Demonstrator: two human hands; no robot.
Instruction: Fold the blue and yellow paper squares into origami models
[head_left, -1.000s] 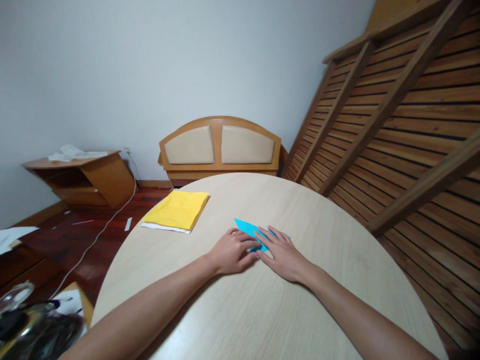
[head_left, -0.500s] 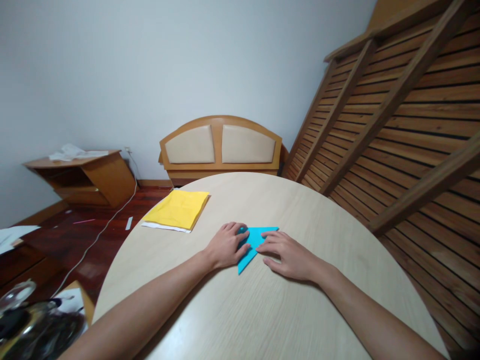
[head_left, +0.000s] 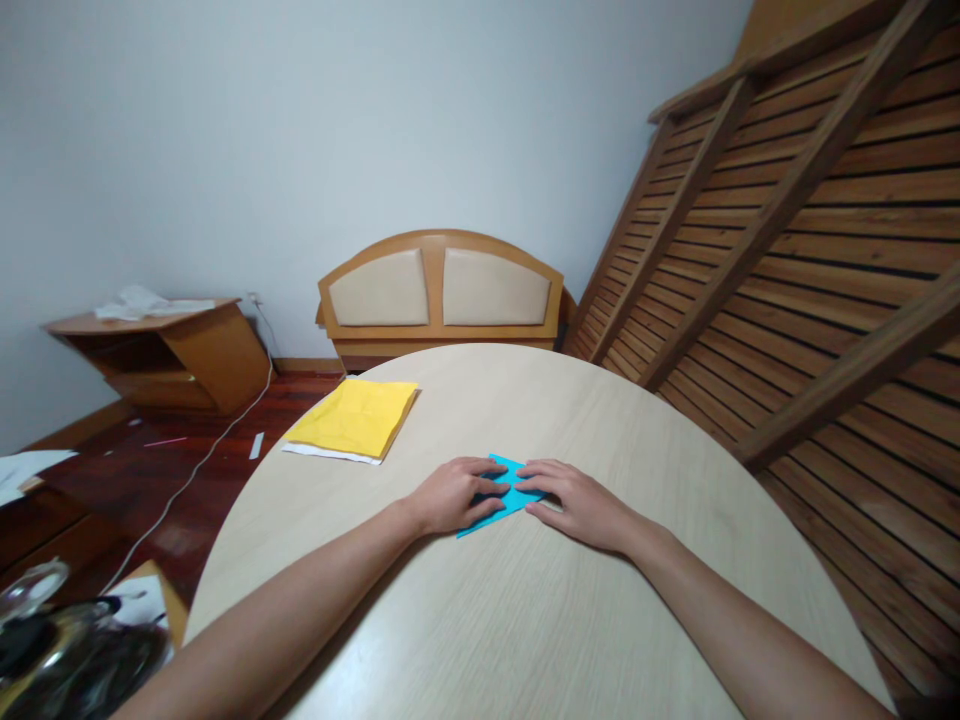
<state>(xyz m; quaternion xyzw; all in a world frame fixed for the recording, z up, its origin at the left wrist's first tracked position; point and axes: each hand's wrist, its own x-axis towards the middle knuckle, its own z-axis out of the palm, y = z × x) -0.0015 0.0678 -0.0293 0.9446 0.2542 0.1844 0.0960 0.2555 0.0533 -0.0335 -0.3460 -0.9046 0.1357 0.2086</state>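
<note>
From the head camera, a folded blue paper (head_left: 504,497) lies flat on the round, pale wooden tabletop (head_left: 525,620), near its middle and between the two hands. The left hand (head_left: 454,495) rests palm down with its fingers spread flat over the paper's left part, pressing rather than gripping. The right hand (head_left: 581,505) lies the same way, fingers extended onto the paper's right edge. A stack of yellow paper (head_left: 354,420) sits well apart, at the tabletop's far left edge. Behind stands a wooden headboard (head_left: 440,290).
</note>
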